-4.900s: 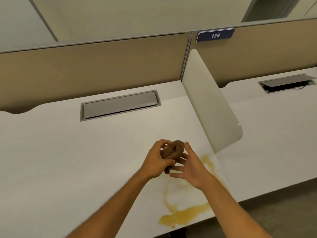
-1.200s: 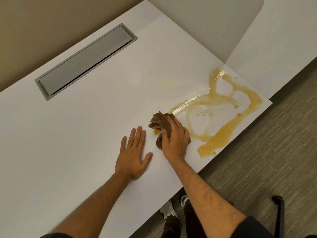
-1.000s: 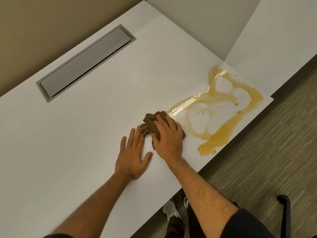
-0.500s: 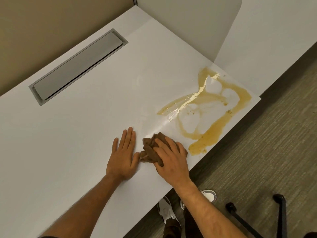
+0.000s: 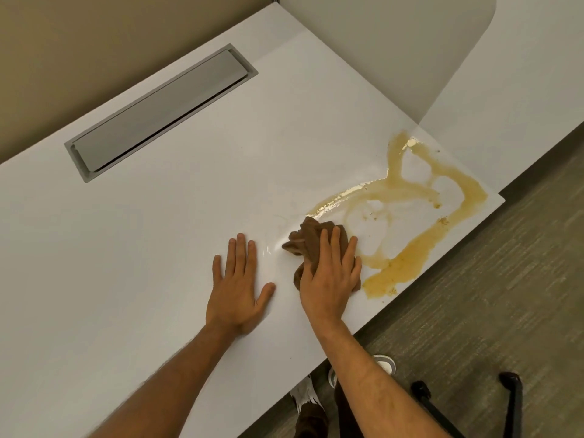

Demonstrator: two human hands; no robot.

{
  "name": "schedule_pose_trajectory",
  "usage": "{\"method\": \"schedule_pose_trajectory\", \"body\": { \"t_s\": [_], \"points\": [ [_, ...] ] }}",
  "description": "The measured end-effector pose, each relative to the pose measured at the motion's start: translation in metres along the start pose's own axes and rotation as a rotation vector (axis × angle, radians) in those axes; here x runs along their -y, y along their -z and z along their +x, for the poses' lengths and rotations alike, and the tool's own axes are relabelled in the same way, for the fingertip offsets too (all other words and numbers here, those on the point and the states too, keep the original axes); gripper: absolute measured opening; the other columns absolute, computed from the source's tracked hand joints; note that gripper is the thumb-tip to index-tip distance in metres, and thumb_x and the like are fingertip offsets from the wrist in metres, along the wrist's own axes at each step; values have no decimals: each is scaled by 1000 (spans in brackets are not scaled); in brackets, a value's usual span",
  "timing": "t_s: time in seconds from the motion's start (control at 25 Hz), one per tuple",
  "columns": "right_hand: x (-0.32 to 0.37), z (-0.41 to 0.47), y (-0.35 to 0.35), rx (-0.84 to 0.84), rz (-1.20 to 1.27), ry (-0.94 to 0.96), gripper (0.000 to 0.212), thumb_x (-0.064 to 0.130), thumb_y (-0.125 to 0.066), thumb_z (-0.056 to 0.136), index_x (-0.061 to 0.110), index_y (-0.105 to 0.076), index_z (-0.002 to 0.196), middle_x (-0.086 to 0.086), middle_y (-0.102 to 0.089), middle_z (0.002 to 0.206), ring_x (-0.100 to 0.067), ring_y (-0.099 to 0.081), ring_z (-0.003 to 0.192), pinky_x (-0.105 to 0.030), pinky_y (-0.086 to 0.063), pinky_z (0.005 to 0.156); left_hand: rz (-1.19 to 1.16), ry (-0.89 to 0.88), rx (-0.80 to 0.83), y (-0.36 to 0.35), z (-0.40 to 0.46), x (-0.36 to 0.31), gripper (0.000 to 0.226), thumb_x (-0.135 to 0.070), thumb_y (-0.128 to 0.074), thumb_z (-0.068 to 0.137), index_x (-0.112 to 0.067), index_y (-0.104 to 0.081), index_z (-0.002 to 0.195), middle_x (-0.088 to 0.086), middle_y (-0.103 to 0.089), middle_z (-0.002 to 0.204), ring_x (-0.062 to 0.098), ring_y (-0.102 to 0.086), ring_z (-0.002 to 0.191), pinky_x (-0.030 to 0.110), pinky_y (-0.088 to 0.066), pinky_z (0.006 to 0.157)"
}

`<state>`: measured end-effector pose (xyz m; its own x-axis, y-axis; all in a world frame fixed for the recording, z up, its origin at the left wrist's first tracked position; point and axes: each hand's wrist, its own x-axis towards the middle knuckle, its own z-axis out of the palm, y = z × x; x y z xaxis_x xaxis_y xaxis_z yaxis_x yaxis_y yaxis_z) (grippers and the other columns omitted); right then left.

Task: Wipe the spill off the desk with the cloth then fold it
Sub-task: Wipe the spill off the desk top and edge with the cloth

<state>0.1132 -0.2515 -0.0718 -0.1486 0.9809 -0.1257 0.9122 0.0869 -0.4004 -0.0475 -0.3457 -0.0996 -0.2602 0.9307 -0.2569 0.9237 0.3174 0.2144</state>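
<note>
A crumpled brown cloth point(image 5: 306, 241) lies on the white desk point(image 5: 126, 248), pressed down under my right hand point(image 5: 330, 276), whose fingers spread over it. The cloth sits at the left end of a yellow-brown spill point(image 5: 407, 260) that loops across the desk's right front corner. A thin wet smear shines just left of the cloth. My left hand point(image 5: 237, 286) rests flat on the desk, palm down and fingers apart, a little to the left of the cloth and not touching it.
A grey cable hatch point(image 5: 161, 112) is set into the desk at the back left. A white divider panel point(image 5: 379, 42) rises behind the spill. The desk's front edge runs diagonally; below it are carpet, my shoes point(image 5: 305, 399) and black chair legs point(image 5: 512, 403).
My right hand has slid the cloth away from the front edge and back toward the spill's left end. The left hand has stayed flat on the desk.
</note>
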Motion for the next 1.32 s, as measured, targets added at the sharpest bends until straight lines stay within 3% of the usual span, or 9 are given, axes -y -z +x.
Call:
{"method": "schedule_pose_trajectory", "body": {
  "t_s": [0.12,0.24,0.36,0.52,0.6,0.8,0.92,1.32],
  "points": [
    [18,28,-3,6,191,-150,60,33,-51,104,16,-32,159,-2,-23,169,-28,-7,158,-49,-9,126,0,0,0,-2,1,2,93,-75,-10,99,-16,17,165,4,26,173,23,21,161,51,10,130],
    [28,48,-7,-27,257,-128,58,32,-51,104,14,-36,157,-3,-27,168,-25,-11,158,-46,-10,126,-9,-7,-15,-4,1,2,93,-74,-14,100,-15,13,166,5,22,174,24,18,162,50,11,129],
    [35,65,-9,-33,188,39,57,34,-58,99,16,-46,151,-5,-37,164,-29,-24,154,-49,-18,123,-10,-11,-30,-5,2,3,93,-74,-15,101,-14,11,167,6,19,175,24,16,162,46,12,128],
    [36,72,-12,46,-111,349,70,60,-55,90,27,-45,150,-6,-38,162,-37,-31,148,-53,-26,117,-13,-4,-38,-6,3,2,94,-74,-18,101,-13,13,166,5,20,175,22,18,162,43,18,127],
    [35,73,-11,91,-149,419,71,63,-57,87,30,-46,150,-6,-38,162,-38,-31,147,-55,-27,115,-30,-1,-35,-5,3,2,95,-74,-19,100,-14,15,166,4,21,175,21,19,161,42,20,127],
    [28,58,-6,109,-184,609,48,40,-62,94,31,-56,141,-5,-42,160,-39,-39,143,-55,-38,103,-35,13,-18,-3,2,0,95,-75,-16,99,-16,17,165,1,26,173,17,23,160,48,14,129],
    [20,44,-4,121,-200,694,46,29,-65,90,31,-58,136,-4,-44,158,-38,-41,141,-54,-42,96,-46,-4,-31,-1,1,-1,93,-73,-19,99,-19,13,166,2,23,174,17,22,160,47,14,129],
    [-26,0,30,235,-153,758,46,22,-76,83,27,-64,127,-3,-52,150,-36,-54,121,-53,-48,85,39,-56,-20,-1,-2,1,109,-85,-20,91,-14,19,165,8,27,173,24,23,160,56,5,129]
  ]
}}
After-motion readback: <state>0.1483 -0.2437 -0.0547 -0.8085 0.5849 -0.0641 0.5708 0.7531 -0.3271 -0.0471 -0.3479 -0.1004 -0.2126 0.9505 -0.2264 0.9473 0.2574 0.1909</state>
